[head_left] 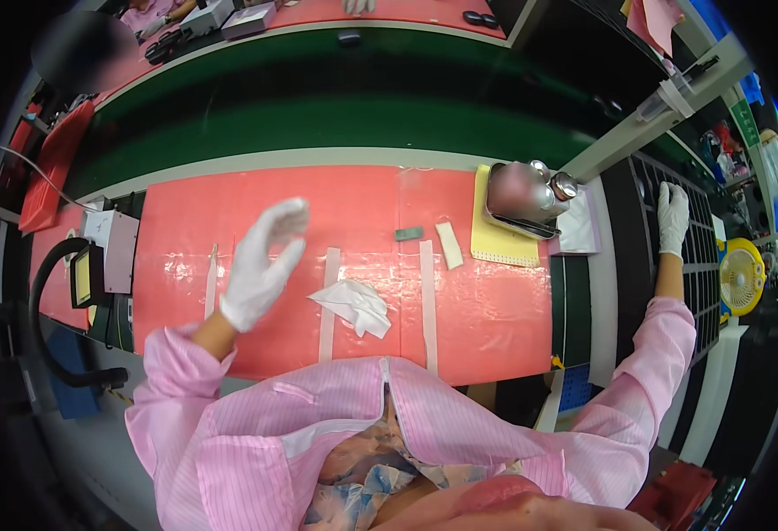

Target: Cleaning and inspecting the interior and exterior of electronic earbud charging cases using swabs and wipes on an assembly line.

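Right fingers (678, 200) — black gridded tray (700, 274) beneath

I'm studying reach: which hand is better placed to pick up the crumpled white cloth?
Probably the left hand: it is open over the red mat, near the white cloth, while the right hand is well away at the black gridded tray.
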{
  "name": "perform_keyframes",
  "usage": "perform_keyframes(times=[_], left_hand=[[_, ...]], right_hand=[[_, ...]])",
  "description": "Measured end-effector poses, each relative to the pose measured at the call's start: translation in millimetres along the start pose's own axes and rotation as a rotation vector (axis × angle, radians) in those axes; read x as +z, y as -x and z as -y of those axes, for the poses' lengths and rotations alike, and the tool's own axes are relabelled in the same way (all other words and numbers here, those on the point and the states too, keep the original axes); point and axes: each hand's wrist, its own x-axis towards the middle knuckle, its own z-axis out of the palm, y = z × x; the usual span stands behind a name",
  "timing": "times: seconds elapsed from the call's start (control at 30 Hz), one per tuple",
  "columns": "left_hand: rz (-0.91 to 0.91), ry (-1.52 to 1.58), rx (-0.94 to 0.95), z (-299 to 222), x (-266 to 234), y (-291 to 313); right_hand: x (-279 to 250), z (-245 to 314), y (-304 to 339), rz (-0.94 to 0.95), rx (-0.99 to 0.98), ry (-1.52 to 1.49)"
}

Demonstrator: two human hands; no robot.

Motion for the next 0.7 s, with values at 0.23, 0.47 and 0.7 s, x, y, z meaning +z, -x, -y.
perform_keyframes(times=[0.23,0.47,0.7], left_hand=[[0.185,0.095,0.055,77,56,-93],[0.230,0.380,-0.007,87,52,-98],[0.319,0.355,-0.016,85,56,-97]], right_hand=[[-67,46,22,0.134,0.119,-0.168],[-137,103,115,0.564,0.078,0.011],[-117,91,129,0.394,0.089,0.151]])
